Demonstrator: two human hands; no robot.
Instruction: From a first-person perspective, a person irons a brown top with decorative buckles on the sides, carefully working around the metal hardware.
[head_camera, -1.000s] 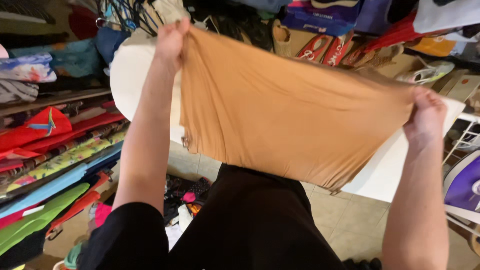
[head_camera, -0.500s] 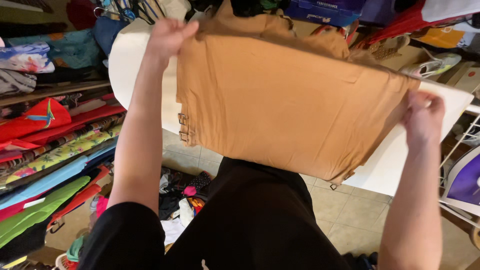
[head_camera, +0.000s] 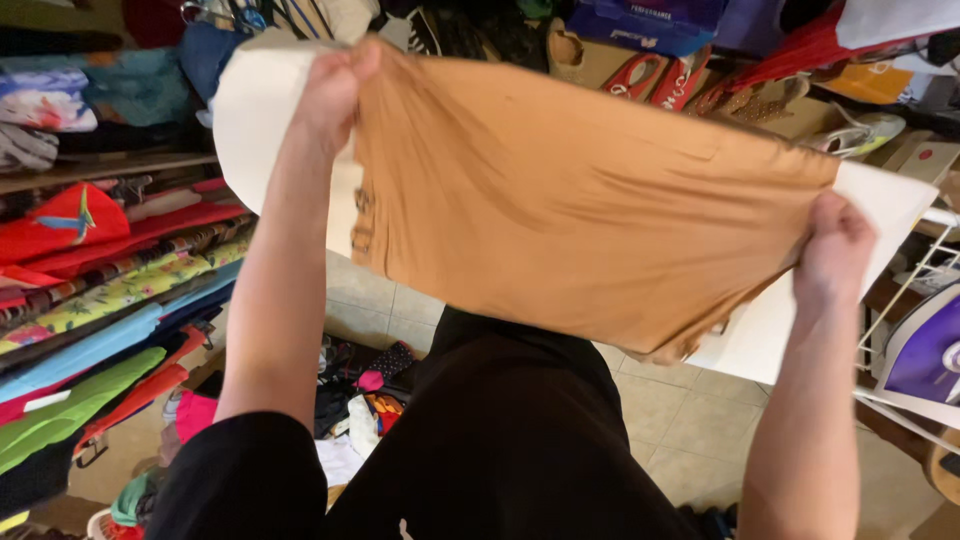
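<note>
Garment: tan cloth (head_camera: 590, 210), soft, light, limp; best held at the corners.
Left hand (head_camera: 335, 90): clenched on far corner.
Right hand (head_camera: 835, 250): clenched on near corner.

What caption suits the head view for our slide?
Both hands, left and right, stretch a tan cloth over a white board.

Orange cloth (head_camera: 580, 210) w/ top edge folded at 0.5 s ago now pulled flat and taut again.
</note>
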